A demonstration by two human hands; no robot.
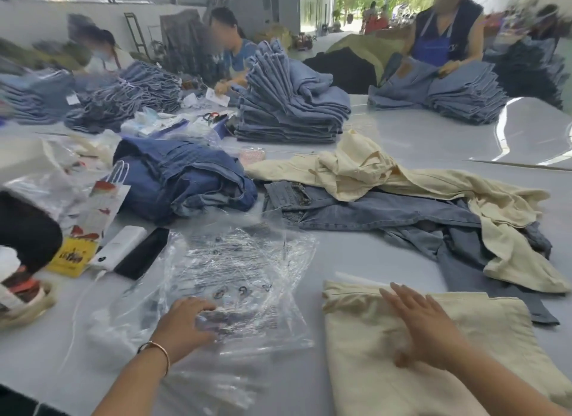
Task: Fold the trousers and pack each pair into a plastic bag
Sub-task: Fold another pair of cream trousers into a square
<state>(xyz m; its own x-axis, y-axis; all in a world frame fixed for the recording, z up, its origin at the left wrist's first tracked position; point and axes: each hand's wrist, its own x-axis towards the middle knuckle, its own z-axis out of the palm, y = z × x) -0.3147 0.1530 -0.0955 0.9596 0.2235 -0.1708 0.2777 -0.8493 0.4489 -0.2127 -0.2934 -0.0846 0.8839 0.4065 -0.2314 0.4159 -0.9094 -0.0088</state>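
Right hand [424, 326] lies flat, fingers straight, on the folded cream cotton trousers [433, 353] at near right of the grey table [387, 254], likely pinning the fold. Left hand [185, 326] rests curled fingers on the stack of clear printed plastic bags [235, 279] just left of it, apparently peeling one off; grip unclear. Waiting behind: one unfolded cream pair [402, 180], one grey-blue denim pair [371, 212].

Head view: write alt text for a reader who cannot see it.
A person's right hand rests flat on folded cream trousers while the left hand grips a clear plastic bag on a grey table. Beyond lie unfolded jeans.
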